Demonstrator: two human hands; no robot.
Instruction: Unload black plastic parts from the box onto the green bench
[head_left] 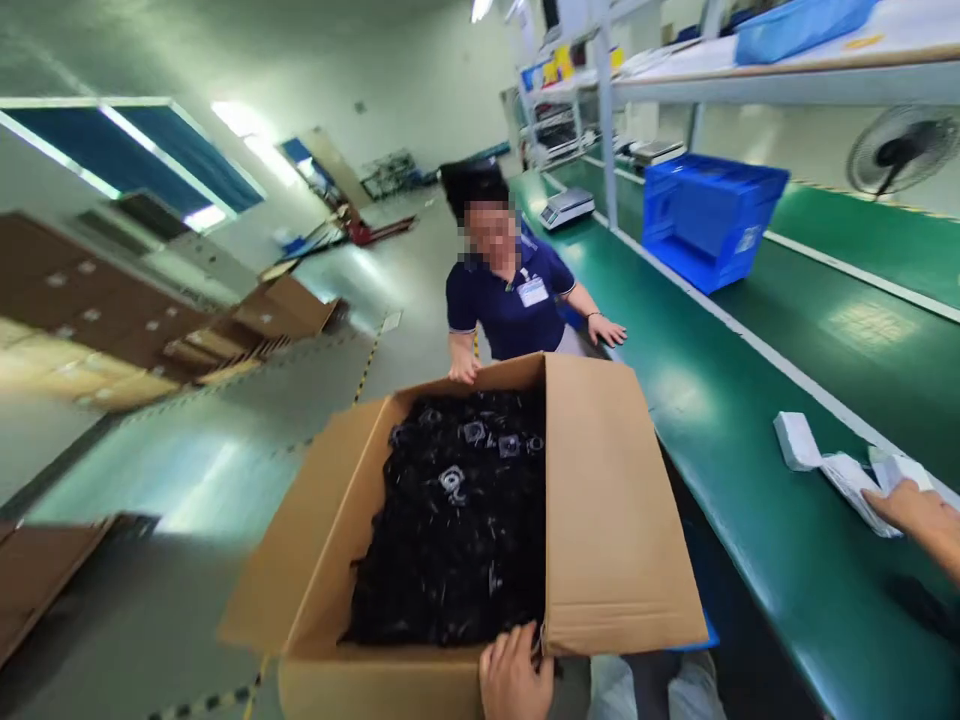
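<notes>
A big open cardboard box stands in front of me, filled with black parts, some showing small silver pieces. At the bottom of the view my left hand curls its fingers over the box's near rim, next to the right flap. Out at the right edge my right hand rests on the green conveyor belt, closed round a crumpled bundle of white paper. Across the box a person in a navy polo shirt has one hand on the far rim and the other hand on the belt.
A blue crate stands further along the belt and a scale sits beyond it. Shelving with a blue tray runs overhead on the right, beside a fan. Flattened and stacked cardboard lies at the left.
</notes>
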